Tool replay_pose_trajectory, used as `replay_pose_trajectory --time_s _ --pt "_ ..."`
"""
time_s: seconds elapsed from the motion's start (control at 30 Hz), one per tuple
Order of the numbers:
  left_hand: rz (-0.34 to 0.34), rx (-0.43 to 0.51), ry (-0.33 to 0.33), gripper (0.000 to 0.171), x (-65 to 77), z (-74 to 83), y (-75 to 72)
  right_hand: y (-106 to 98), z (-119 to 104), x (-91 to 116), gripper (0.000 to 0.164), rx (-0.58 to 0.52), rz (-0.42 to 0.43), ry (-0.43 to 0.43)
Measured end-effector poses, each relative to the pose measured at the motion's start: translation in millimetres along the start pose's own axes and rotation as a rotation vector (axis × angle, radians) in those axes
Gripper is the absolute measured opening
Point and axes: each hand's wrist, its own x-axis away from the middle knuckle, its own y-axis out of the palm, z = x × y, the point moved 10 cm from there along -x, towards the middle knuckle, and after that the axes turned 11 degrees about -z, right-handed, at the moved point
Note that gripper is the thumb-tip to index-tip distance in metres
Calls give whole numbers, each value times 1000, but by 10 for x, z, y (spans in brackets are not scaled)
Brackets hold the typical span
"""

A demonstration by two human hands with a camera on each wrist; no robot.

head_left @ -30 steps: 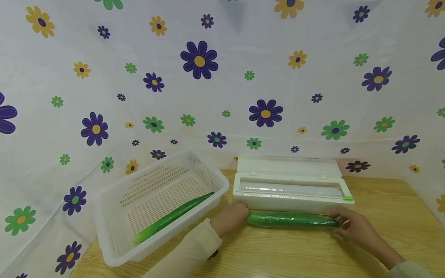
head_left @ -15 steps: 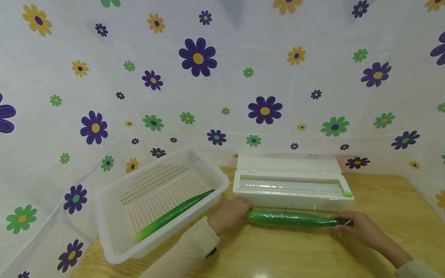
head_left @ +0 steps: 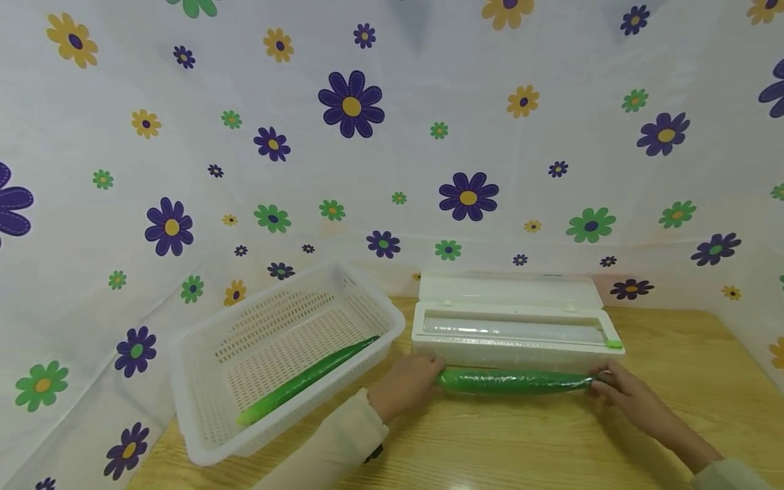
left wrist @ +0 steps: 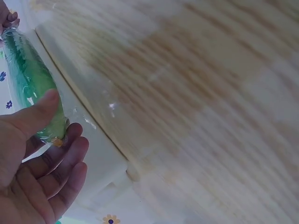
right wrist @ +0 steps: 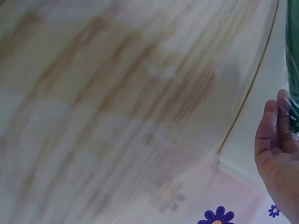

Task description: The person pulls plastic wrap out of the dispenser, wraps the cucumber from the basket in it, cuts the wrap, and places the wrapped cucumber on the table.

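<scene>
A cucumber (head_left: 514,382) in clear cling film lies crosswise between both hands, just in front of the white film box. My left hand (head_left: 407,388) pinches its paler left end. The left wrist view shows the thumb on top of the wrapped cucumber (left wrist: 35,77) and fingers beneath its tip, film creased around it. At the darker right end, my right hand (head_left: 631,401) pinches the gathered film and tip. Only a strip of the cucumber (right wrist: 293,51) shows in the right wrist view, beside the curled fingertips.
The white cling film box (head_left: 520,355) stands with its lid (head_left: 508,289) raised, a film roll (head_left: 514,329) inside and a green slider (head_left: 614,344) at its right. A white perforated basket (head_left: 202,446) holds another cucumber (head_left: 306,381). Behind the wooden table (head_left: 490,452) hangs a flowered sheet (head_left: 392,156).
Over the last half second the cucumber's right end and my right hand have risen slightly in the head view, leaving the cucumber more level. My left hand keeps its hold.
</scene>
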Motion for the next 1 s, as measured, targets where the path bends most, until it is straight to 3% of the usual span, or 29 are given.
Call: replay_pose_trajectory --time_s 0.27,0.53,0.6,0.73,0.83,0.93,1.0 --pt "7 -41 -1 27 22 24 -77 -19 53 2 20 159 50 111" --pt "41 -23 57 11 6 23 -93 24 107 -27 24 228 28 153" --pt "48 -44 59 13 8 13 -89 27 111 -25 24 235 29 162" --pt "86 -156 -3 13 33 24 -149 31 115 -20 24 244 21 176" --pt "168 -254 -11 13 79 199 -296 31 121 -16 25 247 8 186" --pt "234 -282 78 17 94 488 -394 21 121 -17 24 250 6 191" --pt "238 -283 149 21 69 651 -381 19 115 -21 24 251 9 186"
